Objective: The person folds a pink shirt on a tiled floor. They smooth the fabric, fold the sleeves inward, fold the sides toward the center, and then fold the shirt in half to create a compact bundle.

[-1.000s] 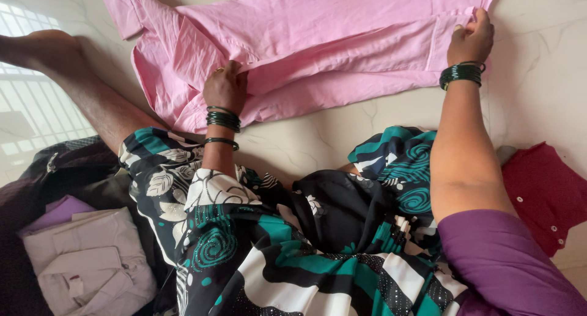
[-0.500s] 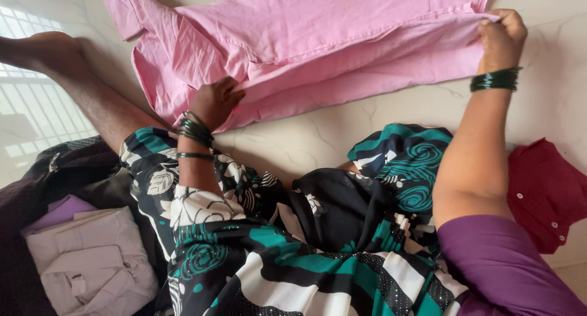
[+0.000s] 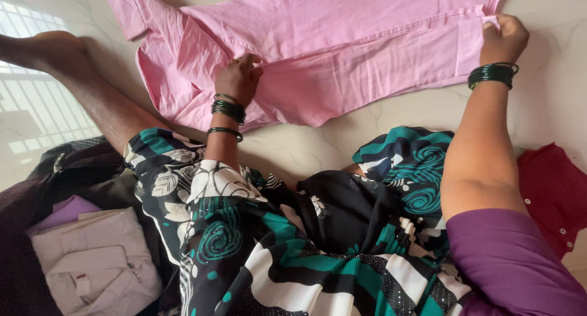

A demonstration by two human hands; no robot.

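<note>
Pink shirt (image 3: 330, 53) lies spread on the pale marble floor (image 3: 550, 108), collar end toward the left, hem toward the right. Left hand (image 3: 239, 77), grip closed, pinches a fold of cloth near the shirt's middle. Right hand (image 3: 504, 37), grip closed, holds the hem corner at the right end. Judgement: a clean fold needs both hands pulling the folded edge taut and straight, layers aligned, before pressing flat. Folded whitish shirt (image 3: 92, 255) sits lower left; red garment (image 3: 553, 193) at right edge.

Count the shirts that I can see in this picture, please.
3. A pink shirt lies on the floor under both hands, a pale folded shirt is at lower left, and a red shirt at right. More may be hidden.
</note>
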